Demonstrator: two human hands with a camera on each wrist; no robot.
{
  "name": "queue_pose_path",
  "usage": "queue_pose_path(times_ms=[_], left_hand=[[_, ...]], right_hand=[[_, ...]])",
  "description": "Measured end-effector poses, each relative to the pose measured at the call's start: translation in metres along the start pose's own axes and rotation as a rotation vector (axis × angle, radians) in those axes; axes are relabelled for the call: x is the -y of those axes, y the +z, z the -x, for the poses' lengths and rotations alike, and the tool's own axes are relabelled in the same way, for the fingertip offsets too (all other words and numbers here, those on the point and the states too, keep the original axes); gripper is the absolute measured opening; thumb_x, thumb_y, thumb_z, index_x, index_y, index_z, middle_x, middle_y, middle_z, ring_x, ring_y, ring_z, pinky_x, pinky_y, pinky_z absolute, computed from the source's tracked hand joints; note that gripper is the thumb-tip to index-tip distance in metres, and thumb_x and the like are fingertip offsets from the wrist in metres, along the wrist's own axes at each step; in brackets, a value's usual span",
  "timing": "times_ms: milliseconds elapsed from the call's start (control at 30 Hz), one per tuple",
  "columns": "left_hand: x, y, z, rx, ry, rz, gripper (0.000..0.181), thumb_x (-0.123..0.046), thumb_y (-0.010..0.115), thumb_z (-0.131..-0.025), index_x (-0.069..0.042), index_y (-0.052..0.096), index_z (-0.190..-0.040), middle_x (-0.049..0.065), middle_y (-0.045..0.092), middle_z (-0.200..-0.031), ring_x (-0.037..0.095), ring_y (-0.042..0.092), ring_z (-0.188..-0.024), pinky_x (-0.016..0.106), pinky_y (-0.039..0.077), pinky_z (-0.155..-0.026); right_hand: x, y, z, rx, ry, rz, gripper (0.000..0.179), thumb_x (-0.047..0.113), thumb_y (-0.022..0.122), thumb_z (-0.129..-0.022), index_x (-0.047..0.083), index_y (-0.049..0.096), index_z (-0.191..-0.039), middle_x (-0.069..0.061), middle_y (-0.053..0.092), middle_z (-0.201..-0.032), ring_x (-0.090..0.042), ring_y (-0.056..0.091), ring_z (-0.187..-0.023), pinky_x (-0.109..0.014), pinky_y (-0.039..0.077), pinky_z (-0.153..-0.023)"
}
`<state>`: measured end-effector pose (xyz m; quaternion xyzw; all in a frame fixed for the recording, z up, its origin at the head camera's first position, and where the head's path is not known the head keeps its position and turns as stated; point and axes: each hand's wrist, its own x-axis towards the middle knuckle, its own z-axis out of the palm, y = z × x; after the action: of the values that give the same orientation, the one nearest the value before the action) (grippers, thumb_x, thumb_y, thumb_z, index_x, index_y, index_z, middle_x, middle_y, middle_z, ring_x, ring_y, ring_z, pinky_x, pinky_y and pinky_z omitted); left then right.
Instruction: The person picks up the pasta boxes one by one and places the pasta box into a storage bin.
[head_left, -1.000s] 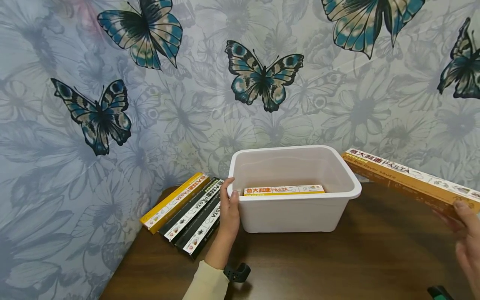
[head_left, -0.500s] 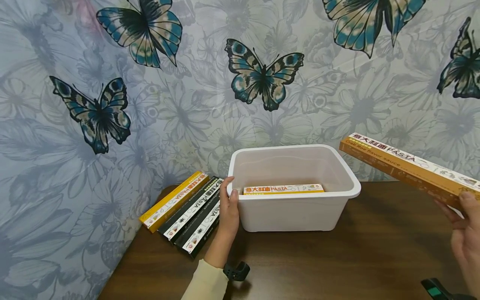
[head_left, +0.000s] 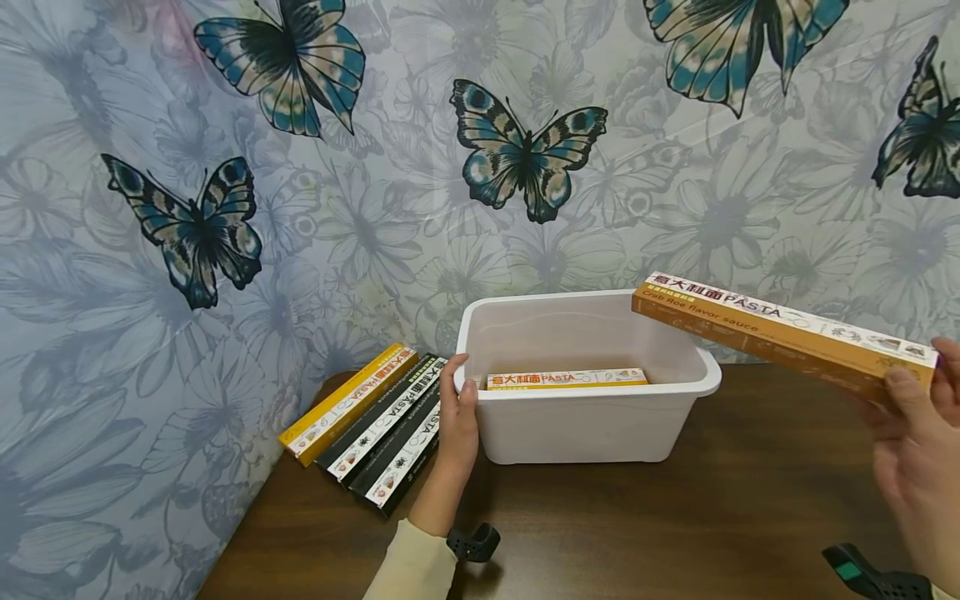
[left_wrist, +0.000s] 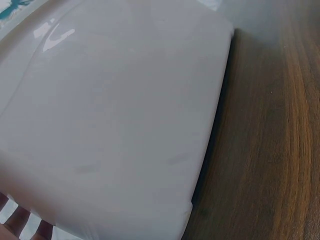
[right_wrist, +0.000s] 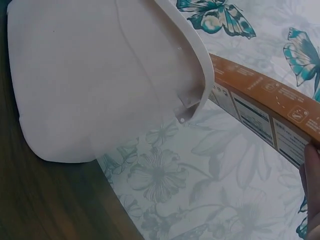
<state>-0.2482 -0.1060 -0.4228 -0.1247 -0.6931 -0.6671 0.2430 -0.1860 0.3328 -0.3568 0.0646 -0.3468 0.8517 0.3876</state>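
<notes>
My right hand (head_left: 918, 442) grips the near end of an orange pasta box (head_left: 780, 333), thumb on one side and fingers on the other. The box is tilted in the air, its far end over the right rim of a white plastic bin (head_left: 585, 429). In the right wrist view the held pasta box (right_wrist: 265, 95) passes behind the bin's rim. My left hand (head_left: 456, 425) holds the bin at its left end; a few fingers (left_wrist: 17, 222) show in the left wrist view. Inside the bin lies another pasta box (head_left: 566, 379), only its upper part visible.
Left of the bin, a yellow pasta box (head_left: 348, 404) and two black pasta boxes (head_left: 386, 417) lie side by side on the brown wooden table (head_left: 637, 533). Behind the table stands a wall (head_left: 390, 208) with butterfly and flower patterns.
My right hand first raised the orange pasta box, then moved it left, bringing its far end over the bin's rim. The left hand and the bin have stayed in place.
</notes>
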Motion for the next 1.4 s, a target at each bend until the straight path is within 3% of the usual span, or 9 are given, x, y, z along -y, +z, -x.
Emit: queue_pose_path(times_ms=[100,300,600,767,967,1400], left_hand=[[0.001,0.0,0.0,0.0,0.007,0.002,0.048,-0.033,0.041,-0.1,-0.019,0.037,-0.145,0.014,0.046,-0.142,0.028,0.047,-0.123,0.045,0.038,-0.099],[0.0,0.0,0.0,-0.008,0.007,-0.004,0.048,-0.032,0.041,-0.099,-0.018,0.037,-0.144,0.014,0.046,-0.142,0.028,0.047,-0.123,0.046,0.037,-0.101],[0.001,0.0,0.0,-0.012,0.008,-0.002,0.047,-0.031,0.041,-0.099,-0.018,0.038,-0.144,0.016,0.047,-0.14,0.028,0.048,-0.121,0.045,0.038,-0.099],[0.001,0.001,-0.001,-0.014,0.011,-0.01,0.047,-0.031,0.041,-0.099,-0.018,0.038,-0.144,0.015,0.047,-0.14,0.028,0.048,-0.12,0.044,0.039,-0.098],[0.002,0.001,-0.001,-0.009,-0.001,-0.011,0.047,-0.031,0.041,-0.099,-0.019,0.038,-0.144,0.018,0.044,-0.144,0.028,0.047,-0.122,0.044,0.039,-0.098],[0.001,-0.001,-0.001,-0.001,-0.005,-0.015,0.047,-0.031,0.041,-0.099,-0.019,0.038,-0.144,0.015,0.044,-0.145,0.028,0.047,-0.124,0.045,0.039,-0.1]], right_hand=[[0.0,0.005,0.002,0.062,0.013,0.001,0.051,-0.019,0.05,-0.092,0.001,0.05,-0.139,-0.01,0.041,-0.144,-0.024,0.044,-0.127,-0.031,0.06,-0.064],[-0.002,0.013,0.005,0.187,0.018,0.163,0.053,-0.017,0.052,-0.092,0.0,0.047,-0.142,-0.008,0.041,-0.143,-0.019,0.051,-0.122,-0.023,0.058,-0.07],[-0.009,0.02,0.003,0.361,0.03,0.269,0.056,-0.015,0.054,-0.092,0.0,0.044,-0.145,-0.004,0.04,-0.143,-0.013,0.056,-0.117,-0.018,0.056,-0.078],[-0.015,0.027,-0.002,0.401,0.079,0.346,0.057,-0.015,0.054,-0.093,0.007,0.047,-0.144,0.001,0.042,-0.138,-0.004,0.068,-0.101,-0.016,0.055,-0.076],[-0.024,0.034,-0.009,0.446,0.135,0.41,0.058,-0.014,0.056,-0.092,0.011,0.048,-0.144,0.003,0.044,-0.13,-0.003,0.072,-0.088,-0.015,0.055,-0.072],[-0.044,0.053,-0.019,0.574,0.11,0.988,0.066,0.006,0.069,-0.092,0.027,0.043,-0.15,0.022,0.041,-0.124,0.017,0.061,-0.09,-0.004,0.049,-0.072]])
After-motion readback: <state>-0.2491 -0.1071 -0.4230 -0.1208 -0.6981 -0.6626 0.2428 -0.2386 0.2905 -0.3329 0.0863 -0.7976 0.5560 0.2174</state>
